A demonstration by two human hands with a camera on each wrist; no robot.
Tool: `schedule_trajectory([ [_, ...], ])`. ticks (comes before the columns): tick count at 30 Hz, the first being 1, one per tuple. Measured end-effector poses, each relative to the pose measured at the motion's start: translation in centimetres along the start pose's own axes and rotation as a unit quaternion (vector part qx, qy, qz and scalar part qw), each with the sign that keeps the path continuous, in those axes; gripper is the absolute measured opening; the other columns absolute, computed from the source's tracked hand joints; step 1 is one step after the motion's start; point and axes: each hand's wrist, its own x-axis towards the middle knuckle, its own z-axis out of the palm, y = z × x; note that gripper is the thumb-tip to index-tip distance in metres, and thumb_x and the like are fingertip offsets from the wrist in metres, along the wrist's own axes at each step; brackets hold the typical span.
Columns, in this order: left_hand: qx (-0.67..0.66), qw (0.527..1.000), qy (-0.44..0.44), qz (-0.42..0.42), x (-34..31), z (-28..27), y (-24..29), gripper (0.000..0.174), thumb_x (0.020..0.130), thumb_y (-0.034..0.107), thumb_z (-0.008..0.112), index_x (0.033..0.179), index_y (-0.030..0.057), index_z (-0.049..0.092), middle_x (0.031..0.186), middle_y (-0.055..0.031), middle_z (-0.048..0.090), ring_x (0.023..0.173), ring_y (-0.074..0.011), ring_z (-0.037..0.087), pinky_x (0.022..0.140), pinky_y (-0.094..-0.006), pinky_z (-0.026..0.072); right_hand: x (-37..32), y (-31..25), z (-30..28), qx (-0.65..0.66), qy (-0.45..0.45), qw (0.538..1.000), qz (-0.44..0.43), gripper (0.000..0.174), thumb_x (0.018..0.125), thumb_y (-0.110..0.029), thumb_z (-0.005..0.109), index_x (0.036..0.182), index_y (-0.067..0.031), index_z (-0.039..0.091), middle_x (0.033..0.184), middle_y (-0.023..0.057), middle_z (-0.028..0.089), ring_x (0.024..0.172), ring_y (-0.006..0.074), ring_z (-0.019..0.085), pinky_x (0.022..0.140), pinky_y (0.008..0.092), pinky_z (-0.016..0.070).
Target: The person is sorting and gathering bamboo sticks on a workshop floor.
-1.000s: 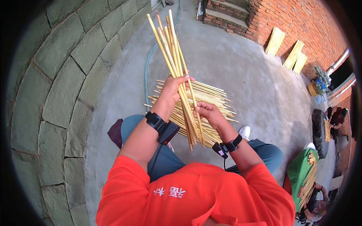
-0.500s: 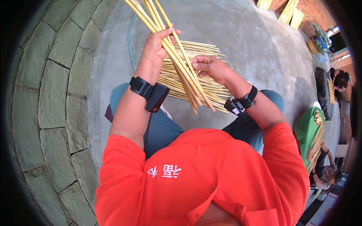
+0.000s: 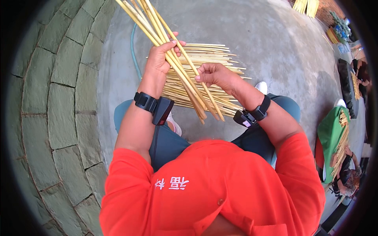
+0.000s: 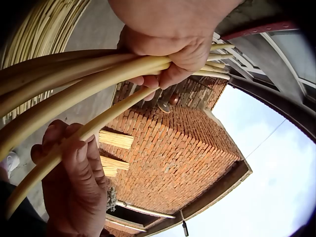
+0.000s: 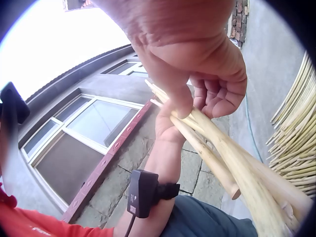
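Ground: grey concrete floor (image 3: 275,47), with greenish-grey stone blocks (image 3: 59,98) along the left side of the head view.
Brick wall: red-brown brick (image 4: 163,143) fills the middle of the left wrist view, pale bundles (image 4: 116,139) against it.
Hose: a blue-green hose (image 3: 134,51) lies on the floor, left of the stick pile.
Stick pile: many pale, thin sticks (image 3: 208,53) lie roughly side by side on the floor, beyond the person's lap and below the hands.
Held bunch: several long yellowish sticks (image 3: 187,80) slant through the air above that pile, fanned slightly at the ends.
Left hand: the left hand (image 3: 159,59) is closed around the middle of the bunch, thumb across it.
Right hand: the right hand (image 3: 218,76) pinches one stick (image 3: 212,101) between thumb and fingers; that stick angles a little apart from the lower part of the bunch.
Wrists: a black band and device (image 3: 162,111) on the left, another black band and device (image 3: 244,118) on the right.
Clothing: red shirt (image 3: 220,169), blue-grey trousers (image 3: 285,106).
Right edge: a green cloth (image 3: 330,129) beside more sticks (image 3: 341,145).
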Motion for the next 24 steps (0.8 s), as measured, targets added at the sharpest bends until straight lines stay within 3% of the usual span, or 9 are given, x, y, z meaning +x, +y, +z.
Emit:
schedule_trajectory([
  [4, -0.03, 0.999, -0.031, -0.015, -0.1, 0.0, -0.4, 0.037, 0.077, 0.0, 0.056, 0.113, -0.001, 0.048, 0.084, -0.0166, 0.06, 0.066, -0.0115, 0.053, 0.059, -0.0236, 0.0476, -0.8, 0.0, 0.3, 0.059, -0.028, 0.998, -0.003, 0.011, 0.083, -0.017, 0.06, 0.085, -0.0057, 0.059, 0.076, 0.0008, 0.059, 0.066, 0.0089, 0.051, 0.062, 0.0227, 0.0421],
  [5, -0.032, 0.998, -0.04, -0.019, -0.1, 0.2, -0.5, 0.039, 0.076, 0.001, 0.056, 0.114, -0.0002, 0.048, 0.086, -0.0164, 0.061, 0.066, -0.0111, 0.053, 0.059, -0.0234, 0.0476, -0.8, 0.2, 0.3, 0.043, -0.041, 0.998, -0.007, 0.017, 0.085, -0.02, 0.057, 0.092, -0.0051, 0.06, 0.076, -0.0007, 0.059, 0.066, 0.0072, 0.051, 0.061, 0.022, 0.0408],
  [11, -0.043, 0.999, -0.023, -0.003, 0.0, 0.6, -0.9, 0.041, 0.076, 0.001, 0.055, 0.116, 0.0001, 0.045, 0.094, -0.0201, 0.059, 0.067, -0.0122, 0.052, 0.06, -0.0242, 0.0478, -0.6, 1.5, 0.0, 0.014, 0.038, 0.999, -0.007, 0.016, 0.079, -0.019, 0.065, 0.083, -0.0041, 0.059, 0.071, 0.0002, 0.056, 0.064, 0.0092, 0.049, 0.059, 0.0228, 0.0405],
  [17, -0.068, 0.997, -0.021, -0.009, 0.4, -0.5, -1.2, 0.047, 0.076, 0.003, 0.056, 0.12, -0.0011, 0.039, 0.098, -0.0233, 0.057, 0.069, -0.0139, 0.052, 0.061, -0.0262, 0.0492, -0.3, 1.6, 0.2, 0.011, 0.07, 0.997, -0.028, 0.015, 0.079, -0.016, 0.065, 0.079, -0.0036, 0.057, 0.069, 0.0016, 0.056, 0.062, 0.0097, 0.049, 0.056, 0.0234, 0.0399],
  [24, -0.062, 0.998, 0.001, -0.013, 0.4, -0.4, -1.5, 0.039, 0.078, 0.002, 0.054, 0.115, -0.003, 0.044, 0.092, -0.0225, 0.059, 0.063, -0.0129, 0.055, 0.058, -0.0252, 0.0502, 0.0, 1.3, 0.2, 0.001, 0.067, 0.997, -0.026, 0.016, 0.077, -0.016, 0.067, 0.075, -0.0044, 0.057, 0.066, 0.0015, 0.056, 0.058, 0.009, 0.049, 0.052, 0.0226, 0.0393],
])
